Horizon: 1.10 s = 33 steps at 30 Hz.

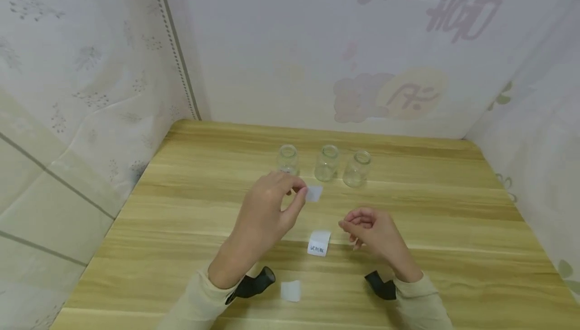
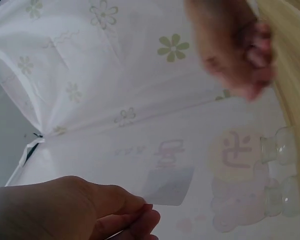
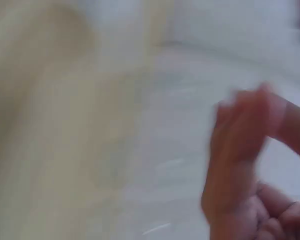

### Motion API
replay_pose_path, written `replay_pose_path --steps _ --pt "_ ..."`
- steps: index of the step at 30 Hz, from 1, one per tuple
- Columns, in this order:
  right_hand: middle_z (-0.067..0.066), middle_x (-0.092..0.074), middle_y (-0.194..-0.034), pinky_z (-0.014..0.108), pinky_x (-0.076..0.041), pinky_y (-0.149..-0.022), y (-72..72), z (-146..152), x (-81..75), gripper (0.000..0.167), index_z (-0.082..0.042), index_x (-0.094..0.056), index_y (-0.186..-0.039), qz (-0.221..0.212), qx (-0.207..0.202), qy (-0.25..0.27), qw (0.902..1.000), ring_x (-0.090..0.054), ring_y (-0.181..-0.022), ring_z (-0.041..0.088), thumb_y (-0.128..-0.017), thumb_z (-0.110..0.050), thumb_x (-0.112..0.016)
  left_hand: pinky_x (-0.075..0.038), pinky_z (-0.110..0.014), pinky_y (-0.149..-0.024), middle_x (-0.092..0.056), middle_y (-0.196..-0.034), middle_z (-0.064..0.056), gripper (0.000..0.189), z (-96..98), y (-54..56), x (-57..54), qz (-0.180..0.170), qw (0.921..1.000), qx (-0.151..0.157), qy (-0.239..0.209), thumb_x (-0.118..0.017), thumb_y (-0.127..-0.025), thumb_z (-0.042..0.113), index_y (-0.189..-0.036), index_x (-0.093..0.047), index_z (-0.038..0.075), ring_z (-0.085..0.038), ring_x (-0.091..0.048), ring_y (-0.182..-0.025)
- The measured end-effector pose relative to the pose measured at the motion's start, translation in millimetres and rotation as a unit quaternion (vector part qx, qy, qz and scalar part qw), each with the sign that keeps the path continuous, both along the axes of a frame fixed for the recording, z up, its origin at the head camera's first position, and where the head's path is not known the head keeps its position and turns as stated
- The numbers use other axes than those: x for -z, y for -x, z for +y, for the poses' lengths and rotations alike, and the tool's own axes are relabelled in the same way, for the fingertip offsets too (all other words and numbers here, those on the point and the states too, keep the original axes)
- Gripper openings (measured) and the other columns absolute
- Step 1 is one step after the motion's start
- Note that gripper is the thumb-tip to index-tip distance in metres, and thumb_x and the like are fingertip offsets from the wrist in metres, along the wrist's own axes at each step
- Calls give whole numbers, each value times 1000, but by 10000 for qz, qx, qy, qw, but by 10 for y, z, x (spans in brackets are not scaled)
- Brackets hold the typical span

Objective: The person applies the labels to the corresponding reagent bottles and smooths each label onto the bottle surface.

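Observation:
My left hand [image 1: 268, 209] pinches a small translucent label [image 1: 314, 193] by its edge between thumb and forefinger. In the left wrist view the label [image 2: 169, 186] sticks out flat beyond the fingertips. My right hand [image 1: 375, 234] hovers to the right, its fingers loosely curled and thumb near the forefinger, with nothing visible between them. It is blurred in the right wrist view. Three clear glass jars without lids stand in a row behind the hands: a left jar [image 1: 287, 157], a middle jar [image 1: 327, 163] and a right jar [image 1: 357, 170]. The left hand partly covers the left jar's base.
A white paper piece with handwriting [image 1: 319, 243] lies on the wooden table [image 1: 453, 209] between the hands. Closer to me lies a second white piece [image 1: 290, 290], with no writing visible. Patterned curtains [image 1: 272, 43] surround the table.

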State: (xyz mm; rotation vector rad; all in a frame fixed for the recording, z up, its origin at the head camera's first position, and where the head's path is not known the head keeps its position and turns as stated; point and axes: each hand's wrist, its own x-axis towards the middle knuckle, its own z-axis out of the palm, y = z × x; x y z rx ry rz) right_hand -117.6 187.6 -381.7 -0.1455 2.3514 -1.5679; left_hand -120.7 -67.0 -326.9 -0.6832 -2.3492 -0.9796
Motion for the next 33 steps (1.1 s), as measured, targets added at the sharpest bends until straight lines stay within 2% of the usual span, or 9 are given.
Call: replay_pose_path --steps 2,4,7,13,22,25,28,30,33 --pt "17 -73 -86 39 -59 -55 -14 -65 -200 22 6 -72 -101 312 -18 379 9988 -67 -63 22 -98 -16 -73 -52 -31 -74 -70 -88 1 6 20 -8 14 73 9999 61 59 -78 -91 5 -93 -74 9 -16 -63 -82" --pt "16 -74 -88 41 -60 -55 -25 -153 -353 25 5 -74 -103 393 -109 720 9966 -69 -64 24 -100 -20 -71 -52 -31 -73 -70 -88 0 6 49 -18 27 163 9997 148 107 -78 -90 5 -93 -74 9 -16 -63 -81" --pt "14 -76 -90 41 -61 -58 -27 -270 -469 29 4 -75 -105 525 77 955 9940 -71 -67 22 -102 -24 -70 -51 -30 -71 -71 -87 1 6 105 -39 52 328 9986 375 191 -79 -90 5 -92 -74 9 -14 -62 -77" --pt "11 -76 -88 37 -60 -56 -38 -347 -504 29 7 -75 -104 731 702 1120 9885 -72 -67 20 -101 -21 -71 -49 -26 -70 -73 -87 2 6 184 -75 92 576 9957 680 255 -80 -89 6 -91 -76 10 -12 -62 -79" --pt "6 -74 -79 35 -59 -55 -30 -310 -496 19 9 -74 -100 1170 787 1170 9831 -70 -65 16 -99 -10 -71 -51 -27 -80 -74 -88 5 6 199 -56 81 617 9928 943 399 -84 -89 11 -92 -79 11 -12 -65 -85" --pt "8 -72 -77 33 -59 -55 -29 -294 -493 15 10 -73 -99 1395 666 1197 9807 -69 -65 16 -99 -6 -70 -51 -27 -77 -75 -88 5 6 160 -38 69 344 9958 839 98 -83 -89 13 -93 -79 11 -12 -65 -83" --pt "9 -71 -75 31 -58 -55 -28 -287 -490 12 10 -73 -98 1690 593 1256 9758 -68 -64 16 -98 -2 -69 -50 -26 -70 -74 -88 6 4 103 -10 48 -326 9967 577 -461 -80 -93 15 -96 -80 11 -11 -63 -81" --pt "10 -70 -75 30 -58 -54 -30 -284 -489 11 9 -73 -97 1874 583 1302 9719 -68 -62 18 -98 -1 -69 -48 -27 -65 -73 -86 7 6 75 1 26 -961 9907 463 -840 -78 -95 16 -98 -81 12 -9 -61 -77" --pt "9 -69 -74 29 -56 -53 -32 -279 -487 8 9 -72 -97 2071 554 1387 9668 -67 -61 19 -98 2 -68 -43 -26 -58 -73 -85 10 9 64 9 2 -1782 9757 477 -1185 -76 -96 18 -100 -83 13 -8 -59 -73"
